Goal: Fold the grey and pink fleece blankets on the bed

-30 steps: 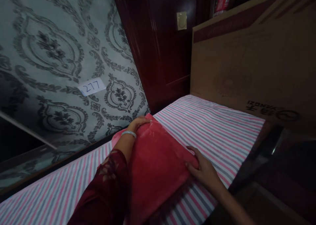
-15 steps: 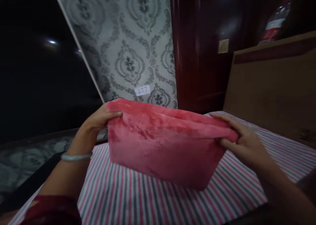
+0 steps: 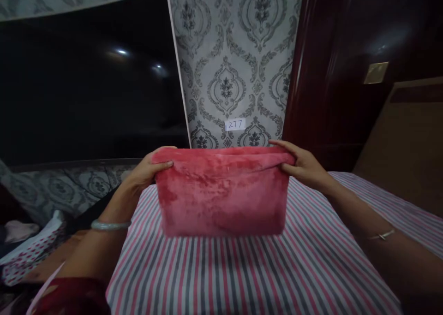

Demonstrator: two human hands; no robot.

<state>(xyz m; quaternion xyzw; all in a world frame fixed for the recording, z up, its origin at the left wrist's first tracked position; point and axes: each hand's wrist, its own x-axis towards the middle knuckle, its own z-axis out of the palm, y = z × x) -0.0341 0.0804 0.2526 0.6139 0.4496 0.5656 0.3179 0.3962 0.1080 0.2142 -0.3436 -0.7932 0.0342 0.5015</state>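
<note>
A wall (image 3: pixel 238 43) papered in a grey ornamental pattern fills the back of the view, with a large dark screen (image 3: pixel 86 80) leaning against it on the left and a dark red wooden door (image 3: pixel 332 66) on the right. A small brass plate (image 3: pixel 375 72) sits on the door, and part of a brown cardboard panel (image 3: pixel 408 139) shows at the right edge.

Below them lies a bed (image 3: pixel 242 278) covered in a sheet striped pink, grey and white, running from the wall toward the camera.

Above the sheet, near its far end, a folded pink towel (image 3: pixel 221 195) of plush fabric hangs upright, clear of the bed along its lower edge. It is held by its two top corners.

The left hand (image 3: pixel 147 169) grips the top left corner, fingers (image 3: pixel 162 165) curled over the fold and pinching the fabric against the thumb. The right hand (image 3: pixel 302 167) grips the top right corner, its fingers (image 3: pixel 282 145) laid along the top edge and pinching the cloth.

A pale bangle (image 3: pixel 110 224) circles the left wrist, above a dark red sleeve (image 3: pixel 69 296). A thin bracelet (image 3: pixel 380 235) crosses the right forearm.

At the lower left lies some spotted white cloth (image 3: pixel 31 255).

A small white label (image 3: pixel 235 124) reading 277 is stuck on the wall just above the towel.
</note>
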